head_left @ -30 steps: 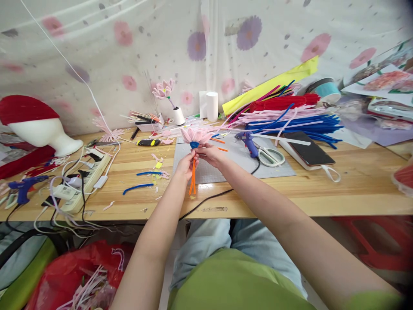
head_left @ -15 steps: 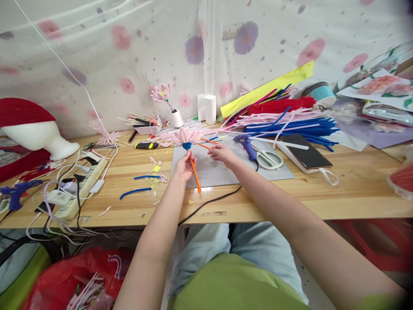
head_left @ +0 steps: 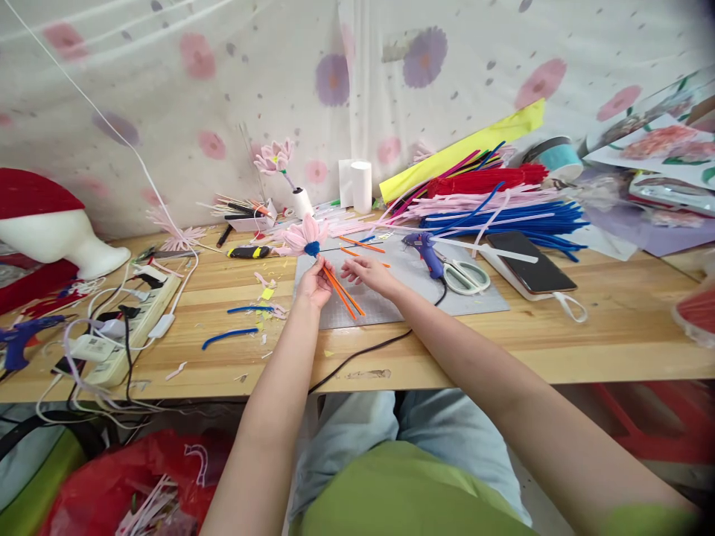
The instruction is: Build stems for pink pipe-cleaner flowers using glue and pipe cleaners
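Note:
In the head view, my left hand point(head_left: 317, 283) is closed around the base of a pink pipe-cleaner flower point(head_left: 299, 238) with a blue centre underneath. Orange stems point(head_left: 345, 294) slant out of that grip toward the lower right. My right hand point(head_left: 366, 274) is just right of these stems, its fingers loosely bent and apart, with nothing seen in them; whether the fingertips touch the stems I cannot tell. Loose orange pipe cleaners point(head_left: 366, 244) lie behind it on the grey cutting mat point(head_left: 385, 309).
A purple glue gun point(head_left: 427, 257) and scissors point(head_left: 468, 278) lie right of my hands, near a phone point(head_left: 530, 262). Bundles of blue pipe cleaners point(head_left: 503, 216) are behind. At left are a power strip point(head_left: 137, 327) with cables and a mannequin head point(head_left: 61, 238). A black cord point(head_left: 363, 346) crosses the front.
The flower has tilted left in my left hand, and the orange stems now spread apart below it. My right hand has come slightly left and down, closer to the stems.

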Motion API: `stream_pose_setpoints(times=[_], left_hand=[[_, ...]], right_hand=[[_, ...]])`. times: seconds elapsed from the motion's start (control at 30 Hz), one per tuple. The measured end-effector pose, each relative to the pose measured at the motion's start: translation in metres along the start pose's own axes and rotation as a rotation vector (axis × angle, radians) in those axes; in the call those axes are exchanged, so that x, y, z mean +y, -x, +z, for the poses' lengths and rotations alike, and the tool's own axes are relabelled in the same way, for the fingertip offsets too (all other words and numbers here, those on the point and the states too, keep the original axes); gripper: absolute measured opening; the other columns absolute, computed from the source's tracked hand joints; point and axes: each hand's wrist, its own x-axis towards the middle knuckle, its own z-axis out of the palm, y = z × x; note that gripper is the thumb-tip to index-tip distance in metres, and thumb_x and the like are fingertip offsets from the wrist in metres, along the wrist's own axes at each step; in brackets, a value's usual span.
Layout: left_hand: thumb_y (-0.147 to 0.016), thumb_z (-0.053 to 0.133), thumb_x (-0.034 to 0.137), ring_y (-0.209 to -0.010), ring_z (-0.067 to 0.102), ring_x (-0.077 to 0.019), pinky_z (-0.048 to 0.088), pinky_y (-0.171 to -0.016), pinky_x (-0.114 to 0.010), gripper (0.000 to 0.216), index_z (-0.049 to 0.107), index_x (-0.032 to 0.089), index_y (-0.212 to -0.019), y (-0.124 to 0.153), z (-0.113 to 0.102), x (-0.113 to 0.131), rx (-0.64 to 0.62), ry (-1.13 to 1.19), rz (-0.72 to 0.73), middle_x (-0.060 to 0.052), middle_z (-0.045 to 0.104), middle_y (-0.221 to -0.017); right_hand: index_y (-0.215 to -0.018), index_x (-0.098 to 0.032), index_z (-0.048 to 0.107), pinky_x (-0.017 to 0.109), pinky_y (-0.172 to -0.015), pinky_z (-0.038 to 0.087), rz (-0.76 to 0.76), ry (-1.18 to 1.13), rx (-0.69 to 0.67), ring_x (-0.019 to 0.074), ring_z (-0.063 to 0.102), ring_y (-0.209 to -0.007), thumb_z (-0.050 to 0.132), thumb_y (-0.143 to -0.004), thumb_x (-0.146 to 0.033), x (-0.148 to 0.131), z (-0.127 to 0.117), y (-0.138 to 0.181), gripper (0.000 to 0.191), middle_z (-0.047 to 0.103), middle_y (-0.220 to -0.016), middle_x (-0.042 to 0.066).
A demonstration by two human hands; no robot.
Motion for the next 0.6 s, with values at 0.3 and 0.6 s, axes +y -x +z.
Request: stream_pose_setpoints(times=[0.3, 0.6], left_hand=[[-0.07, 0.061, 0.011, -0.051, 0.055, -0.0036, 0.043, -0.055, -0.015, 0.008, 0.054, 0.014, -0.067, -0.001, 0.007, -0.002, -0.047, -0.165, 0.192, 0.004, 0.057, -0.056], [-0.061, 0.069, 0.015, -0.052, 0.056, -0.0062, 0.041, -0.053, -0.017, 0.016, 0.054, 0.012, -0.066, -0.005, 0.004, -0.011, 0.034, -0.326, 0.359, 0.002, 0.058, -0.057]], right_hand=[[-0.077, -0.017, 0.05, 0.02, -0.045, 0.043, 0.162, -0.191, -0.2, 0.0087, 0.053, -0.045, 0.059, -0.076, -0.031, -0.022, 0.021, 0.01, 0.017, 0.055, -0.055, -0.003], [-0.062, -0.017, 0.044, 0.015, -0.036, 0.019, 0.124, -0.195, 0.009, 0.0013, 0.027, -0.037, 0.048, -0.082, -0.033, -0.012, 0.04, 0.012, 0.025, 0.035, -0.045, -0.009]])
